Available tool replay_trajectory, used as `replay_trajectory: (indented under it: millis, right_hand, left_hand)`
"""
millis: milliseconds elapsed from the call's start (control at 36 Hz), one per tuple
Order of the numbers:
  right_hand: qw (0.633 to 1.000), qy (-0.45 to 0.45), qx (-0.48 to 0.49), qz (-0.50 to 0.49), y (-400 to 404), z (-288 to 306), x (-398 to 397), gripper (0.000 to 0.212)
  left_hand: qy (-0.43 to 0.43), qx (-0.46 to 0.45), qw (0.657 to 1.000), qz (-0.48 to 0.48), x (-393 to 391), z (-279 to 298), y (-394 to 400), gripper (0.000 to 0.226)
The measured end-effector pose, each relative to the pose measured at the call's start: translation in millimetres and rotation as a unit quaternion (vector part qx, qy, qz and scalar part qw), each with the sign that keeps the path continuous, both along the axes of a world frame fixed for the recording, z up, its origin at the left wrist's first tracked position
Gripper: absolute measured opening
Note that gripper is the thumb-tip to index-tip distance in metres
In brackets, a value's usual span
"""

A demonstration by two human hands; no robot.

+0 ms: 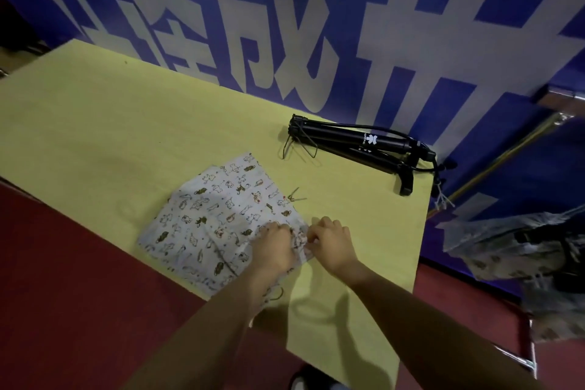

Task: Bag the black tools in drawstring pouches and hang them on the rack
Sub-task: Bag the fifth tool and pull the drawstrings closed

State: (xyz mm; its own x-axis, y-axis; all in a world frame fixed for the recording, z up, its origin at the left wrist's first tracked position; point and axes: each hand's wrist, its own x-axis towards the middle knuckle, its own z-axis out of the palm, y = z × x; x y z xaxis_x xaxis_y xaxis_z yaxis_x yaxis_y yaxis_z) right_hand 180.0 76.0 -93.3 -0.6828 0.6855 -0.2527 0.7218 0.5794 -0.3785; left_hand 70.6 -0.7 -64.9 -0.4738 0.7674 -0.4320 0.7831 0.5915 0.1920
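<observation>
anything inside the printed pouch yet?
Apparently not. The printed pouch lies flat on the yellow table; the black tool lies outside, beyond it. Both hands, left and right, pinch its right corner. The interior itself is hidden.

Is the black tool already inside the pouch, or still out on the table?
Out. The black tool lies bare on the table, apart from the pouch, which lies flat.
</observation>
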Motion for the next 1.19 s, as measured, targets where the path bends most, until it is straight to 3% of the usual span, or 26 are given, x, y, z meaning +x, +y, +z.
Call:
replay_trajectory:
  millis: [194, 306, 444, 500, 583, 722, 833, 917, 1000, 1083, 1194]
  right_hand:
    - [0.994, 0.092, -0.055, -0.017, 5.6, 6.7, 0.7, 0.009]
    - [0.976, 0.160, -0.143, -0.031, 4.5, 27.2, -6.9, 0.031]
    - [0.943, 0.228, -0.237, -0.040, 3.4, 50.4, -26.7, 0.025]
    - [0.935, 0.233, -0.265, -0.040, 1.6, 55.3, -33.4, 0.016]
    - [0.960, 0.195, -0.192, -0.064, 4.6, 51.4, -45.0, 0.009]
    - [0.941, 0.254, -0.183, -0.131, 14.0, 55.0, -63.3, 0.025]
    - [0.924, 0.284, -0.206, -0.152, 19.7, 62.4, -69.8, 0.017]
    - [0.919, 0.284, -0.223, -0.157, 22.7, 60.3, -71.2, 0.018]
    - [0.905, 0.296, -0.240, -0.189, 28.0, 52.5, -72.0, 0.023]
    - [0.917, 0.251, -0.200, -0.238, 36.6, 35.4, -70.0, 0.019]
    - [0.985, 0.044, -0.049, -0.163, 43.6, 18.0, -66.9, 0.033]
  left_hand:
    - [-0.025, 0.161, 0.985, 0.053, -12.3, 17.1, 1.2, 0.017]
    - [-0.077, 0.233, 0.963, 0.107, -18.7, 33.2, 4.6, 0.015]
    - [-0.146, 0.302, 0.937, 0.097, -27.4, 47.5, 0.8, 0.016]
    - [-0.154, 0.308, 0.933, 0.103, -33.8, 48.5, -0.7, 0.015]
    - [-0.168, 0.301, 0.933, 0.100, -44.4, 47.5, -1.5, 0.023]
    - [-0.068, 0.180, 0.977, -0.087, -61.6, 46.4, -10.7, 0.041]
    - [-0.023, 0.132, 0.977, -0.169, -87.2, 47.1, -13.0, 0.054]
    - [0.003, 0.143, 0.973, -0.182, -109.6, 48.0, -7.9, 0.049]
    - [0.001, 0.178, 0.977, -0.116, -126.6, 47.8, 0.7, 0.039]
    - [-0.019, 0.215, 0.976, -0.017, -135.5, 48.5, 12.6, 0.032]
    - [-0.022, 0.209, 0.977, -0.027, -138.6, 44.2, 19.9, 0.031]
